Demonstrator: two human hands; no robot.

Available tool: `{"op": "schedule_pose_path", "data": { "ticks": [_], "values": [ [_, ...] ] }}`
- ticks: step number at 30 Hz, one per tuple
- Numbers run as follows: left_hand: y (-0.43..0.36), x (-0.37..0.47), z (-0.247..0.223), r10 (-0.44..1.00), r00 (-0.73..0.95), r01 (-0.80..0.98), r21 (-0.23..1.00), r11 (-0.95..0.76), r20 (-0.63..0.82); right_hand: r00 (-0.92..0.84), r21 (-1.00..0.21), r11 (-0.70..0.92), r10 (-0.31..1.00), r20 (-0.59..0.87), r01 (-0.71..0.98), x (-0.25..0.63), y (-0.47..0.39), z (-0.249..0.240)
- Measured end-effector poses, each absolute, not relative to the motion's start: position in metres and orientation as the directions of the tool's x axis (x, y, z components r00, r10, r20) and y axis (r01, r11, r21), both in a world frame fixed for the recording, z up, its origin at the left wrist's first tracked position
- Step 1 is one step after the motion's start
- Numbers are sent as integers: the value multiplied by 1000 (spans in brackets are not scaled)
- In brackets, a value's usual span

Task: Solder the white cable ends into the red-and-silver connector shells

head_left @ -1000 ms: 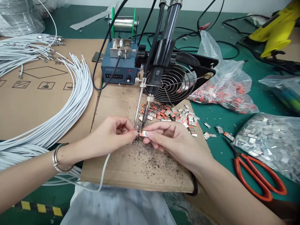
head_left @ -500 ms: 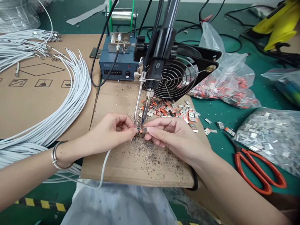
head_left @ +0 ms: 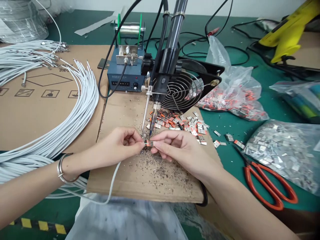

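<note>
My left hand [head_left: 127, 143] pinches the end of a white cable [head_left: 113, 180], whose length hangs down below the palm. Between finger and thumb, my right hand [head_left: 175, 143] grips a small USB connector [head_left: 149, 143] with an orange insert. Cable end and connector meet under the tip of a soldering iron [head_left: 153, 121], which is held in a stand. A thin metal solder feed tube [head_left: 145, 116] comes down just left of the iron tip. My fingers partly hide the joint, so I cannot tell whether the wires touch the contacts.
Loose USB connectors [head_left: 192, 125] lie behind my right hand, before a fan [head_left: 178, 90]. A blue solder feeder [head_left: 125, 78] stands behind. Bundled white cables [head_left: 82, 123] lie left. Orange-handled scissors [head_left: 271, 186] and a bag of metal pieces [head_left: 282, 150] are at right.
The view has shifted slightly, so the whole scene sits a little lower and the right side further left. Both hands keep their grips under the iron tip.
</note>
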State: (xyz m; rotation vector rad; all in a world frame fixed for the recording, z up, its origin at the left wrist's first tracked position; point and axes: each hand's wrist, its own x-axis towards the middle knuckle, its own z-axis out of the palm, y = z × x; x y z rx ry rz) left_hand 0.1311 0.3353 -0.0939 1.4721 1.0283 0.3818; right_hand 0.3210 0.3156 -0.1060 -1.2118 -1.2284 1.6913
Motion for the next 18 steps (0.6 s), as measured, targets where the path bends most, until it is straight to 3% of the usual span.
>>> {"op": "schedule_pose_path", "data": {
  "ticks": [7,10,14,18],
  "values": [
    [328,123,-93,698,617,375,916,146,-364,-383,-960,-234,882,-275,150,323,310,-104],
    [326,121,-94,681,638,373,918,135,-360,-395,-937,35,912,-112,346,325,304,-104],
    [324,120,-96,680,649,367,923,114,-342,-476,-747,453,854,209,487,326,297,-104],
    [322,120,-96,674,661,368,925,93,-331,-559,-640,587,779,283,495,327,295,-106]
  ]
}}
